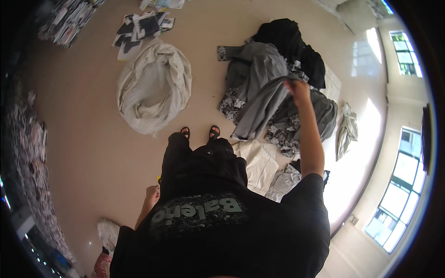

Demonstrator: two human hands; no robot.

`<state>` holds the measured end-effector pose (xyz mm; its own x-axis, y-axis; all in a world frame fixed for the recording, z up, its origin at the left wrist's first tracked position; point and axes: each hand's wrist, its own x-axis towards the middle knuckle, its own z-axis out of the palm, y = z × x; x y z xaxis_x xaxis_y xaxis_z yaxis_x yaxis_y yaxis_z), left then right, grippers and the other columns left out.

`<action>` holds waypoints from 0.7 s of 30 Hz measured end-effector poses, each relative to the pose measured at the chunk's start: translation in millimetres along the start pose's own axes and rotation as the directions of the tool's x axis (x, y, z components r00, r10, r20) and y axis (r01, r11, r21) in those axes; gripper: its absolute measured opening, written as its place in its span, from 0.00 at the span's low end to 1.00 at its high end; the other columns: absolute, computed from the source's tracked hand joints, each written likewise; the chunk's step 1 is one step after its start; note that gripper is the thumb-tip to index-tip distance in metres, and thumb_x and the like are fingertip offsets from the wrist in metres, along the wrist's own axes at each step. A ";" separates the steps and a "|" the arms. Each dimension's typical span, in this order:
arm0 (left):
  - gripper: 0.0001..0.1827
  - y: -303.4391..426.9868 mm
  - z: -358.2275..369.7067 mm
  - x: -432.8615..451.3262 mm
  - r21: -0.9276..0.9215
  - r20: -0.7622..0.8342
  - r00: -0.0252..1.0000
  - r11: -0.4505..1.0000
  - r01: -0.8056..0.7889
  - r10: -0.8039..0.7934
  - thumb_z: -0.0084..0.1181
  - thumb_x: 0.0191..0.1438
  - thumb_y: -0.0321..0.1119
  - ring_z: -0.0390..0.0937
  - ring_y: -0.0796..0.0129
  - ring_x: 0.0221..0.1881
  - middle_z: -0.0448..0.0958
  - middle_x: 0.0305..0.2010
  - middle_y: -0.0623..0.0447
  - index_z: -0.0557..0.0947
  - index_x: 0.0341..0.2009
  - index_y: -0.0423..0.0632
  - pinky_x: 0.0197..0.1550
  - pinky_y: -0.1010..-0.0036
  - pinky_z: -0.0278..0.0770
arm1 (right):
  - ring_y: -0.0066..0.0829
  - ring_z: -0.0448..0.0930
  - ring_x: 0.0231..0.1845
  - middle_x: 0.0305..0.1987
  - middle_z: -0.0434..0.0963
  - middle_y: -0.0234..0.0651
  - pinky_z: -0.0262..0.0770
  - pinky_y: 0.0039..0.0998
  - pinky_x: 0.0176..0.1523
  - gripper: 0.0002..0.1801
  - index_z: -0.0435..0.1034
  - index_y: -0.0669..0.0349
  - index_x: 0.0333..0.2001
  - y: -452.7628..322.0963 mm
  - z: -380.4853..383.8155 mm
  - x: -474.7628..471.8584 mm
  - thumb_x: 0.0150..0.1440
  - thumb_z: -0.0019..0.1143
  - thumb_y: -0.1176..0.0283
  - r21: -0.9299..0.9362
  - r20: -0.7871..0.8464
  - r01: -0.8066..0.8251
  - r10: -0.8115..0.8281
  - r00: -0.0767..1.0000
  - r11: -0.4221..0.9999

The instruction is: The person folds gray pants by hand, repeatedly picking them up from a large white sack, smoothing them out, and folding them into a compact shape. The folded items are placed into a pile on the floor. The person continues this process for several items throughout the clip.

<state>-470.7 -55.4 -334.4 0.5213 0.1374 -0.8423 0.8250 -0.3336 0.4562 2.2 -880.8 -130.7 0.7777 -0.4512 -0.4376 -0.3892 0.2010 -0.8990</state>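
My right hand (pixel 297 91) is stretched out over a heap of clothes and grips the upper end of a grey garment (pixel 259 107). The cloth hangs in a long fold from my fingers toward my feet. Beneath and beside it lie more grey garments (pixel 252 66) with black-and-white patterned trim (pixel 231 104), and a black garment (pixel 281 36) lies behind. Low at my left side is my left hand (pixel 153 194), its fingers curled. A small yellow bit shows beside it, and whether the hand holds something cannot be made out.
An open white woven sack (pixel 127 93) with a rolled rim stands ahead to the left. Printed sheets (pixel 142 29) lie beyond it. Stacks of paper or cloth (pixel 31 149) line the left side. White sheeting (pixel 255 163) lies by my right leg, and a crumpled sack (pixel 347 128) near the wall.
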 end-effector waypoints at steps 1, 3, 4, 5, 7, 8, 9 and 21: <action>0.15 4.9 15.5 -9.2 0.001 0.009 1.000 1.000 0.017 -0.017 0.58 0.63 0.39 0.66 0.65 0.21 0.71 0.21 0.50 0.79 0.27 0.42 0.26 0.64 0.73 | 0.40 0.87 0.45 0.46 0.82 0.52 0.87 0.33 0.50 0.14 0.73 0.78 0.49 -14.8 -11.3 35.1 0.64 0.41 0.83 0.067 0.065 0.065 -0.069 0.995 0.996; 0.16 15.2 42.0 -19.1 0.012 0.029 0.998 0.999 0.047 -0.047 0.59 0.62 0.40 0.66 0.64 0.20 0.70 0.20 0.50 0.80 0.27 0.42 0.25 0.63 0.72 | 0.40 0.83 0.55 0.55 0.79 0.46 0.82 0.40 0.59 0.23 0.64 0.68 0.63 -29.6 -14.5 92.1 0.64 0.53 0.81 0.256 0.096 0.221 -0.253 0.963 0.941; 0.16 14.8 60.4 -19.8 -0.006 0.021 0.998 0.998 0.065 -0.065 0.59 0.61 0.40 0.67 0.64 0.20 0.70 0.20 0.49 0.80 0.26 0.42 0.25 0.63 0.72 | 0.37 0.82 0.53 0.53 0.79 0.42 0.80 0.40 0.58 0.26 0.63 0.63 0.65 -35.8 15.2 100.5 0.63 0.55 0.81 0.276 -0.030 0.272 -0.275 0.961 0.922; 0.17 14.0 74.5 -21.9 -0.020 0.007 0.996 0.996 0.086 -0.086 0.59 0.61 0.41 0.67 0.64 0.19 0.70 0.19 0.49 0.80 0.26 0.42 0.24 0.63 0.72 | 0.33 0.82 0.50 0.50 0.79 0.38 0.79 0.39 0.58 0.29 0.61 0.59 0.67 -39.9 46.5 106.0 0.62 0.57 0.81 0.290 -0.158 0.325 -0.289 0.944 0.900; 0.17 24.8 89.7 -11.6 -0.018 0.031 0.993 0.993 0.114 -0.113 0.60 0.60 0.41 0.67 0.63 0.18 0.69 0.19 0.49 0.80 0.25 0.42 0.23 0.63 0.71 | 0.30 0.82 0.48 0.53 0.78 0.38 0.80 0.35 0.49 0.32 0.57 0.59 0.69 -3.4 61.3 138.7 0.63 0.59 0.78 0.239 -0.074 0.334 -0.326 0.942 0.912; 0.18 28.1 96.2 -9.7 -0.029 0.030 0.990 0.990 0.136 -0.135 0.60 0.60 0.42 0.67 0.63 0.18 0.69 0.18 0.49 0.80 0.25 0.42 0.23 0.63 0.70 | 0.30 0.83 0.46 0.50 0.80 0.38 0.81 0.34 0.45 0.28 0.61 0.60 0.66 20.8 86.8 145.0 0.63 0.59 0.77 0.169 -0.024 0.249 -0.249 0.968 0.953; 0.18 31.3 100.1 -6.1 -0.033 0.036 0.987 0.987 0.157 -0.156 0.60 0.60 0.42 0.67 0.62 0.18 0.69 0.18 0.49 0.80 0.24 0.42 0.22 0.63 0.70 | 0.36 0.84 0.47 0.50 0.81 0.42 0.83 0.37 0.48 0.24 0.66 0.60 0.64 52.3 100.4 153.9 0.65 0.59 0.73 0.174 0.160 0.066 -0.094 0.983 0.983; 0.19 89.2 36.4 98.2 -0.547 -0.131 0.817 0.729 0.412 -0.561 0.64 0.57 0.44 0.63 0.66 0.10 0.63 0.11 0.54 0.81 0.25 0.39 0.15 0.68 0.63 | 0.35 0.83 0.48 0.57 0.77 0.43 0.82 0.33 0.47 0.54 0.45 0.61 0.77 387.5 442.6 45.7 0.57 0.72 0.60 -0.494 0.253 -0.568 0.733 0.631 0.659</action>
<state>-353.8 -105.7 -386.9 -0.0082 0.4219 -0.9066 0.9353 0.3239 0.1423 105.4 -438.7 -507.5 0.3300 0.0829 -0.9403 -0.9416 -0.0411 -0.3341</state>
